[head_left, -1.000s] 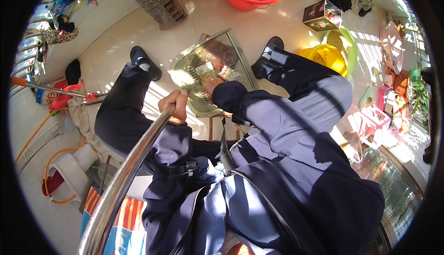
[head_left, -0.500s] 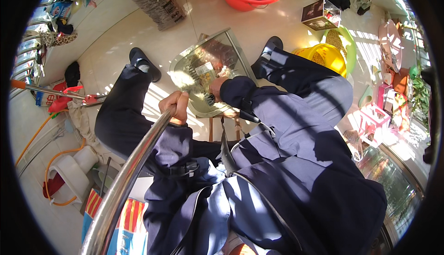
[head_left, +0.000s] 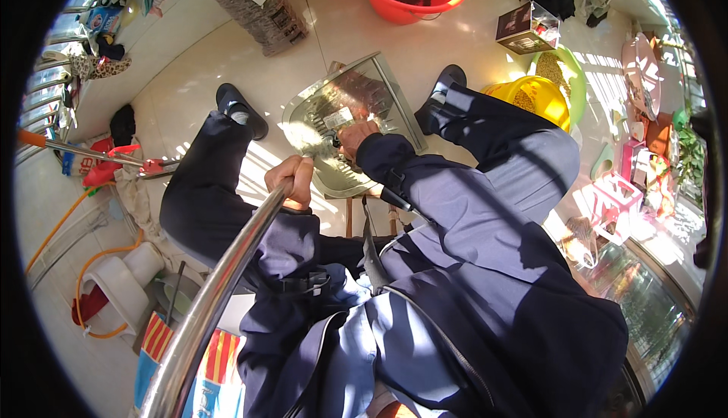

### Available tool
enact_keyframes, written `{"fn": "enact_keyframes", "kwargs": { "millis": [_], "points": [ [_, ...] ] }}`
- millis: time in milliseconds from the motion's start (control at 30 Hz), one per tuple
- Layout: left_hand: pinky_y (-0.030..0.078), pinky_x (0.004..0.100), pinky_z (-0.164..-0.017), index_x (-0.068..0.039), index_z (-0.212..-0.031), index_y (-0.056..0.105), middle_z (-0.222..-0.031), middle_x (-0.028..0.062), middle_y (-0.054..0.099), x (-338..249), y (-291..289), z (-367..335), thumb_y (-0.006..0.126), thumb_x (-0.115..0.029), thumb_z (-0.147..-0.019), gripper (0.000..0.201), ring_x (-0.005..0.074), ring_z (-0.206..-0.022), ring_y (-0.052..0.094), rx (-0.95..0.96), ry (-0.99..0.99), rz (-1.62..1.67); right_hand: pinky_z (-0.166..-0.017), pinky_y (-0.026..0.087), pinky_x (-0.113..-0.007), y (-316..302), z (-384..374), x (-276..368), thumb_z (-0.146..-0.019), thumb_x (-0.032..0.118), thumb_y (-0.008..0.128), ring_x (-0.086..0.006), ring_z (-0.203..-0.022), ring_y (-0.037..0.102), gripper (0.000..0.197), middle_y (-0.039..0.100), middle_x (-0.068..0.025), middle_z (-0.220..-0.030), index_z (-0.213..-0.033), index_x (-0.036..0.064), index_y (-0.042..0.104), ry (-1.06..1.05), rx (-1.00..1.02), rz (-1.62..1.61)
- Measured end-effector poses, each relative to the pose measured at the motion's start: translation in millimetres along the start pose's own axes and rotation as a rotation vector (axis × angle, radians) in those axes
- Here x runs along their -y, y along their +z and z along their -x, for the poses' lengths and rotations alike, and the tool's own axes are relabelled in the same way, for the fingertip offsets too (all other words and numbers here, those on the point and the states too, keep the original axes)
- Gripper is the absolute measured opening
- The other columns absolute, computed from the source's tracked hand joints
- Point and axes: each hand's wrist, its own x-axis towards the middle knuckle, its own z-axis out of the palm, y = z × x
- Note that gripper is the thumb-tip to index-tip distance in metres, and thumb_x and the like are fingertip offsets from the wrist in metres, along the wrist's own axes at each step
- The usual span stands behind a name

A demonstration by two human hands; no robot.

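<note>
Tray (head_left: 345, 181), shallow and greyish green, lies ahead of me between my two dark slippers, rounded along its left edge and bounded by a straight, pale rim along its right; wooden legs (head_left: 349, 217) show below its lower edge. Glare washes out much of the left half, where I see only pale, mottled matter; reddish-brown contents (head_left: 368, 88) fill the part toward the upper edge, too blurred to name. A whitish label (head_left: 339, 118) sits near the middle, its print too small to read. My right hand (head_left: 358, 138) is over the tray just below that label, fingers bent, a small dark piece beside them; I cannot tell whether they are clamped on anything. My left hand (head_left: 291, 178) is a fist near the tray's lower left edge, wrapped around the upper end of a shiny metal pole (head_left: 227, 266) that runs down past my sleeve. Beyond, a plastic-wrapped bundle (head_left: 262, 24) carries two white labels, unreadable from here. A red bucket (head_left: 388, 7) stands farther out on the tiled floor, and a dark printed carton (head_left: 523, 35) sits above the yellow bucket (head_left: 550, 100).
</note>
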Motion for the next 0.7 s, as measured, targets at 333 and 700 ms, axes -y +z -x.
{"fn": "enact_keyframes", "kwargs": {
  "millis": [333, 700],
  "points": [
    [0.024, 0.0303, -0.044, -0.001, -0.054, 0.037, -0.049, 0.0034, 0.028, 4, 3, 0, 0.06, -0.004, -0.078, 0.033, 0.0095, -0.047, 0.026, -0.026, 0.055, -0.041, -0.068, 0.051, -0.041, -17, -4, -35, -0.08, 0.02, 0.056, -0.0247, -0.084, 0.069, 0.018, 0.07, -0.0074, -0.086, -0.087, 0.0149, 0.072, -0.126, 0.163, 0.254],
    [0.023, 0.0309, -0.044, -0.001, -0.054, 0.035, -0.049, 0.0037, 0.028, 0, 2, -2, 0.059, -0.002, -0.078, 0.034, 0.0091, -0.047, 0.025, 0.002, 0.033, -0.004, -0.074, 0.05, -0.041, -31, 12, -51, -0.078, 0.02, 0.061, -0.0305, -0.087, 0.066, 0.017, 0.069, -0.0111, -0.089, -0.09, 0.0144, 0.07, -0.103, 0.262, 0.148]
  ]
}}
